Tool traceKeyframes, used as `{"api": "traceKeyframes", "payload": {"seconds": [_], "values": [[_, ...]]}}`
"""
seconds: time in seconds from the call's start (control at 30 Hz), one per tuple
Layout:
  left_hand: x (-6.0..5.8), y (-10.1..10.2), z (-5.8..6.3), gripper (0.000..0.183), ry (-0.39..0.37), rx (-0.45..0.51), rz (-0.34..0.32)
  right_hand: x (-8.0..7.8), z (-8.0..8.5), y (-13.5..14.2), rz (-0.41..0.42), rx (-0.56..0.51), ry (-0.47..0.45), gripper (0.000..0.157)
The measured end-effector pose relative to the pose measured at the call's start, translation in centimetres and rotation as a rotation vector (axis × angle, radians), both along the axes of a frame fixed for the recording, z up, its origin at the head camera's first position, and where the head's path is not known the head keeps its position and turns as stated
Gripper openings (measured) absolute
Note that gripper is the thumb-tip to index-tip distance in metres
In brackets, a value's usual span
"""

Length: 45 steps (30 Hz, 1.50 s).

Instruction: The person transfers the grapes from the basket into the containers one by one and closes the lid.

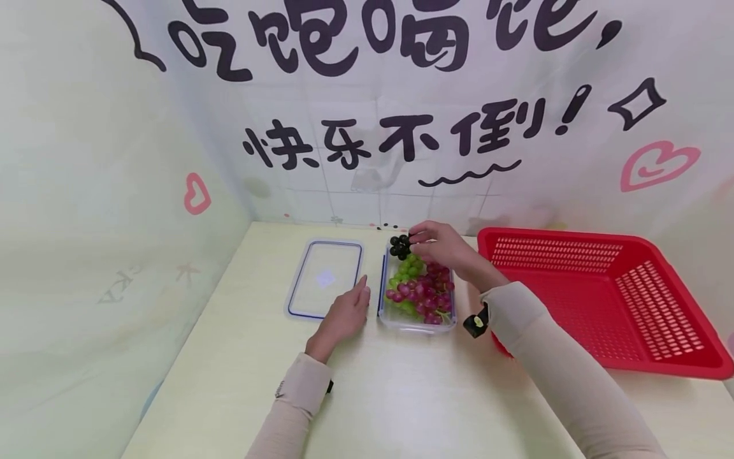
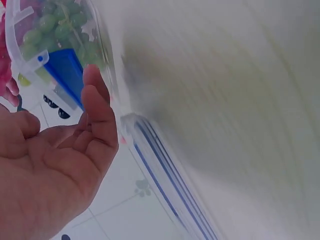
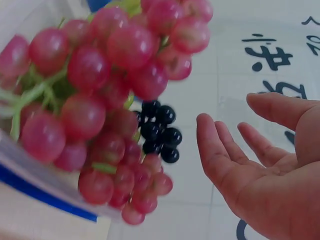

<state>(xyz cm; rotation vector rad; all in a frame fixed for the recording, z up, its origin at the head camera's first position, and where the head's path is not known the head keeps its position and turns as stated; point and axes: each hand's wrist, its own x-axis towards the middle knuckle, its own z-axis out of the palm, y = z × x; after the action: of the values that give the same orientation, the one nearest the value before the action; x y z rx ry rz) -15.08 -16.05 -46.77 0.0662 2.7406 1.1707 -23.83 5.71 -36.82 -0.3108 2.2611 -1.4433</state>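
A clear food container [image 1: 418, 327] holds red grapes [image 1: 427, 290], green grapes [image 1: 408, 268] and a small bunch of black grapes [image 1: 399, 247] at its far end. Beside the black grapes is my right hand [image 1: 438, 245]; the right wrist view shows its fingers [image 3: 212, 142] and thumb apart with nothing between them. My left hand [image 1: 346, 310] lies between the container and its lid [image 1: 321, 274], fingers extended and holding nothing. From the left wrist, its fingertips overlap the container's blue latch flap [image 2: 67, 72]. The lid, blue-sealed, is flat on the table to the left.
A large red plastic basket [image 1: 590, 306] with perforated walls stands on the table's right side. The pale tabletop [image 1: 401, 395] extends toward the front. Behind it hangs a white printed backdrop [image 1: 344, 159], and another pale sheet [image 1: 86, 223] covers the left side.
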Motion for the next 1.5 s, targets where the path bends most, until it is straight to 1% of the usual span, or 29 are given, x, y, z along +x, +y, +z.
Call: {"api": "traceKeyframes", "payload": {"seconds": [0.2,0.3,0.57,0.73,0.93,1.03,1.13,1.27,1.5], "values": [[-0.3,-1.3,0.5,0.054,0.033,-0.029,0.060,0.8,0.6,-1.5,-0.013,-0.008,0.018,0.034],[-0.4,-2.0,0.7,0.053,0.043,-0.017,0.080,1.4,0.7,-2.4,-0.021,0.004,0.023,0.032],[-0.6,-3.9,1.7,0.050,0.063,0.021,0.173,2.9,0.5,-5.2,-0.048,-0.024,0.011,0.035],[-0.8,-5.0,2.0,0.050,0.085,0.021,0.199,4.1,0.7,-6.9,-0.044,-0.075,-0.016,0.040],[-0.8,-6.4,1.7,0.051,0.108,-0.011,0.233,5.4,0.4,-8.9,-0.033,-0.107,0.008,0.040],[-0.8,-7.1,1.5,0.051,0.124,-0.019,0.261,6.0,-0.2,-9.7,-0.016,-0.104,0.010,0.037],[-0.8,-7.7,1.1,0.051,0.121,-0.017,0.283,6.5,-0.8,-10.4,0.006,-0.100,-0.002,0.034],[-0.8,-8.3,0.7,0.052,0.085,-0.043,0.315,6.7,-1.8,-11.1,0.011,-0.112,-0.027,0.033],[-1.0,-9.3,0.4,0.054,0.048,-0.102,0.357,6.3,-3.2,-11.4,-0.036,-0.154,-0.071,0.034]]}}
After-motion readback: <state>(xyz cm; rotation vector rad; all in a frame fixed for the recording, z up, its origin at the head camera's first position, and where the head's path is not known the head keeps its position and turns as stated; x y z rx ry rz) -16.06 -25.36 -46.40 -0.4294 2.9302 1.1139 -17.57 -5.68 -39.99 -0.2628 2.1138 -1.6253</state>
